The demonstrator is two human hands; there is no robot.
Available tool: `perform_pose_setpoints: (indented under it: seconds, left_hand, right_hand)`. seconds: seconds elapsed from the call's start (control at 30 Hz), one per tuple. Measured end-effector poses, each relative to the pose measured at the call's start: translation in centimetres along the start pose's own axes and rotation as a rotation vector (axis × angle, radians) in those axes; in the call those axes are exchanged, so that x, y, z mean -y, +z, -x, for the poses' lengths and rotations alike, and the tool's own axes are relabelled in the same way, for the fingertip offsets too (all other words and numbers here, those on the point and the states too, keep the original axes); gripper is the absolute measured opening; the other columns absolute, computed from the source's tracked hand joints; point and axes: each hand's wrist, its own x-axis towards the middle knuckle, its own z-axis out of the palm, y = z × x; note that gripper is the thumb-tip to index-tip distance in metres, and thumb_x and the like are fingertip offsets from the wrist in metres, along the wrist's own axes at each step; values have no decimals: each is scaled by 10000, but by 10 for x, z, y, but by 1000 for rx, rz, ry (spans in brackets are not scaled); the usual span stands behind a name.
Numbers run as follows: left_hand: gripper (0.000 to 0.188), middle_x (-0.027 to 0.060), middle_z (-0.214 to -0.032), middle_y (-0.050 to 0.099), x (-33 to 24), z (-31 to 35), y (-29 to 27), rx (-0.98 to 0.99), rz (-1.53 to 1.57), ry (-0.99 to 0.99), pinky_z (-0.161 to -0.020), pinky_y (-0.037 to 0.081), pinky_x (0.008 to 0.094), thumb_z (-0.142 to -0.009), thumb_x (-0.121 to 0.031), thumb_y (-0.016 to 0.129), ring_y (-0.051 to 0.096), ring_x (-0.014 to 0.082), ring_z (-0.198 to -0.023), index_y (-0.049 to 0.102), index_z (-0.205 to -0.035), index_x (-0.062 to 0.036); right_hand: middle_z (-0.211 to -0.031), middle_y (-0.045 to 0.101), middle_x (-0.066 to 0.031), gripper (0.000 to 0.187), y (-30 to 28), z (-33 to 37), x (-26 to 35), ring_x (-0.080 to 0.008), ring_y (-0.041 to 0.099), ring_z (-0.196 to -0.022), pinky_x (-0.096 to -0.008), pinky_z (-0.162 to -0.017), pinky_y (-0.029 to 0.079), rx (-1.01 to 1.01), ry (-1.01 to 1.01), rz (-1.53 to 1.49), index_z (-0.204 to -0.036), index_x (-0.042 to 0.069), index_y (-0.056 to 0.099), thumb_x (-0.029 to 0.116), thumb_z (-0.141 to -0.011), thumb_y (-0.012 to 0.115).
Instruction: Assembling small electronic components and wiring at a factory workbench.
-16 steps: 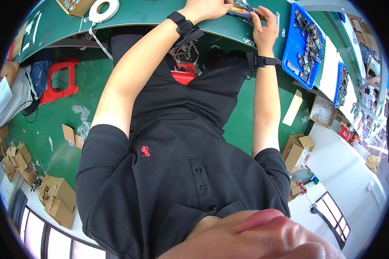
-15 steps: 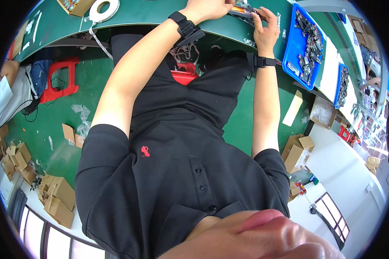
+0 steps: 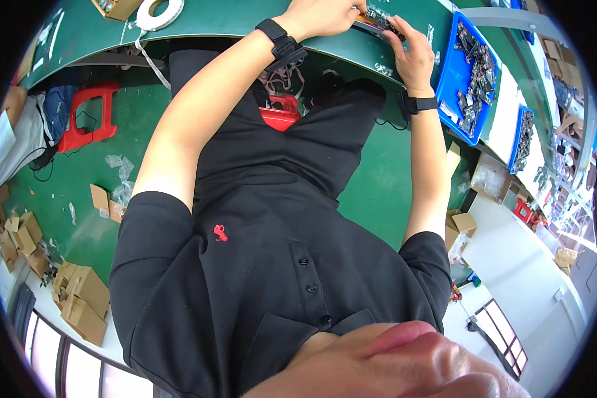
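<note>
While the left hand [image 3: 325, 14] pinches a small part [image 3: 377, 18] at the table [image 3: 245, 20] edge, the right hand [image 3: 412, 56] grips it beside a blue tray [image 3: 452, 73].

Both hands meet on a small dark part [image 3: 378, 16] at the near edge of the green bench [image 3: 245, 20]. Just right of the right hand [image 3: 411, 56] stands a blue tray [image 3: 448, 73] full of dark parts, its wall closing off that side. Left of the left hand [image 3: 325, 13] the bench top lies bare as far as a white tape roll [image 3: 159, 10] and a cardboard box [image 3: 116, 6], both well apart from the grip. Below the grip, the person's lap fills the space under the bench edge.
</note>
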Motion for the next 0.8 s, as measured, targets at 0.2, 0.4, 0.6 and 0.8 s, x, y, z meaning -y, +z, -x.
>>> perform_pose_setpoints:
  seconds: [0.2,0.4,0.6,0.8]
  left_hand:
    - [133,178,-858,704,0,0,0,-42,5,-18,-761,528,515,-849,-179,601,661,398,-839,664,-894,-71]
    - [236,203,-887,688,-4,0,-10,57,22,-6,-788,518,525,-835,-225,610,645,431,-852,625,-1013,-70]
    - [245,200,-969,678,7,3,-8,81,27,127,-824,511,510,-844,-232,623,637,406,-918,602,-998,-43]
    - [221,185,-917,690,7,-2,-1,104,-37,117,-831,524,488,-883,-243,635,651,400,-895,628,-983,-46]
  right_hand:
    - [-971,749,-60,364,1,-9,-2,-251,688,-906,-363,-814,541,0,-87,4,-1164,162,764,179,-810,848]
    - [-968,732,-70,377,2,-15,9,-273,675,-894,-385,-812,533,17,-124,-21,-1174,172,763,176,-806,840]
    - [-1110,762,-55,419,-11,-35,24,-245,702,-999,-365,-891,543,184,-71,-39,-1270,145,709,120,-861,799]
    - [-1176,747,-79,418,-14,-39,11,-291,691,-1068,-386,-942,541,194,-171,72,-1309,161,691,177,-898,770]
